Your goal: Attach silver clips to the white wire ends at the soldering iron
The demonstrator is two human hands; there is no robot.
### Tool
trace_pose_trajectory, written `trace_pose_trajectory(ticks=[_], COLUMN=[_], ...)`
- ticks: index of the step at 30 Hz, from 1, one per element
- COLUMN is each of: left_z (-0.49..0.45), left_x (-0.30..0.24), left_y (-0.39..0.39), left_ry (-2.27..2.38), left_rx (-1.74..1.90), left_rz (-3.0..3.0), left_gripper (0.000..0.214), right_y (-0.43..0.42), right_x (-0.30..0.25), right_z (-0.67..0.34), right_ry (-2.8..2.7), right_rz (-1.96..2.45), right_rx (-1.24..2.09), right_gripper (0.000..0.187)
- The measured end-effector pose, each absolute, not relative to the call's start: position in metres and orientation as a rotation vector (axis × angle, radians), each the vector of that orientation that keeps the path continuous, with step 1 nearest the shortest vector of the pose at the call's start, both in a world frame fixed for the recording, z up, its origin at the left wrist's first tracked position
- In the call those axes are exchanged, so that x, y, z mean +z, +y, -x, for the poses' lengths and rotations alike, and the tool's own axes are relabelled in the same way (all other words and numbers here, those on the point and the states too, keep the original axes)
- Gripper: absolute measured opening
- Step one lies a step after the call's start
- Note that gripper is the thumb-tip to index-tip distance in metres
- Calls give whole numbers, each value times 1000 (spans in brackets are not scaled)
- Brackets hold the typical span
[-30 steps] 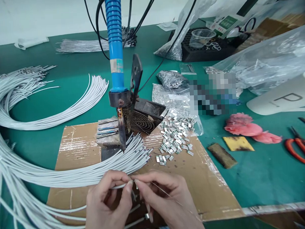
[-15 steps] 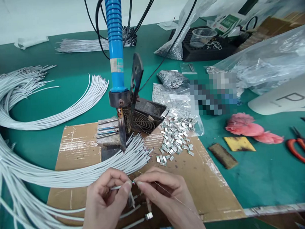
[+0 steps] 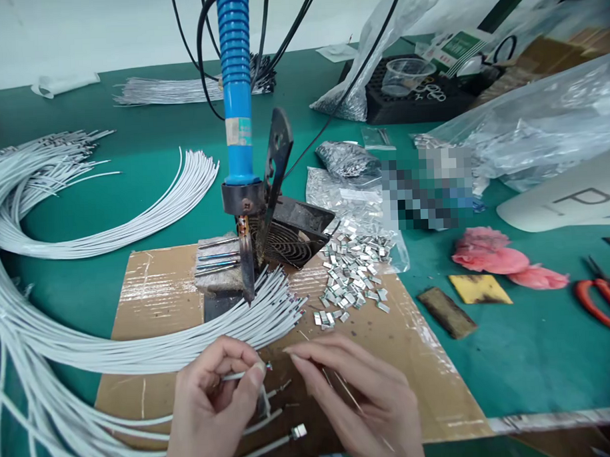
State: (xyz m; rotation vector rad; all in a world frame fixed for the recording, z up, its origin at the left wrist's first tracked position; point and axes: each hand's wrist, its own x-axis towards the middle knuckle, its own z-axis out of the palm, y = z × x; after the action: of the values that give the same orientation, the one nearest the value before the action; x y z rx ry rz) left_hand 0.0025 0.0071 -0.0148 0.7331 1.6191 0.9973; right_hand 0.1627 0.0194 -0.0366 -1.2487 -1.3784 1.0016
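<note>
My left hand (image 3: 218,398) is closed, thumb and forefinger pinching a white cable (image 3: 233,375) close to its end, where small coloured wire tips (image 3: 268,367) stick out. A small clear sleeve-like piece (image 3: 264,403) shows below that thumb. To the right, my right hand (image 3: 358,393) has thumb and forefinger drawn together, apart from the cable end. A thin silvery solder wire (image 3: 348,390) runs through its fingers. Beyond the hands, a soldering iron (image 3: 239,151) with a blue handle stands tip down. Beneath them a cable with a metal USB plug (image 3: 299,431) lies on the cardboard.
White cable bundles (image 3: 139,354) curve across the left and over the cardboard (image 3: 420,384). Loose metal connector shells (image 3: 351,273) are heaped right of a black fan (image 3: 295,232). Farther right are a yellow sponge (image 3: 480,288), a brown pad (image 3: 446,311) and red-handled pliers (image 3: 600,298).
My right hand has moved right, away from the cable end, taking the thin wire with it. My left hand keeps its hold on the cable, nearly still.
</note>
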Motion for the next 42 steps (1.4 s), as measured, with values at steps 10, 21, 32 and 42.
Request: trace_pose_trajectory(ticks=[10, 21, 32, 42], left_z=[-8, -5, -8, 0], left_x=[-28, -27, -7, -15], left_y=[-6, -5, 12, 8], left_ry=[1733, 1717, 1692, 1640], left_rx=[1056, 1014, 1106, 1080], left_rz=[-1083, -1045, -612, -698], left_gripper=[13, 13, 19, 16], right_y=[22, 28, 27, 24], right_x=[-28, -26, -33, -30], right_z=[-160, -167, -159, -144], right_ry=[-1067, -1416, -668, -861], right_rz=[1319, 1372, 1371, 1284], right_rx=[1723, 1409, 1494, 1501], right_gripper=[17, 15, 15, 9])
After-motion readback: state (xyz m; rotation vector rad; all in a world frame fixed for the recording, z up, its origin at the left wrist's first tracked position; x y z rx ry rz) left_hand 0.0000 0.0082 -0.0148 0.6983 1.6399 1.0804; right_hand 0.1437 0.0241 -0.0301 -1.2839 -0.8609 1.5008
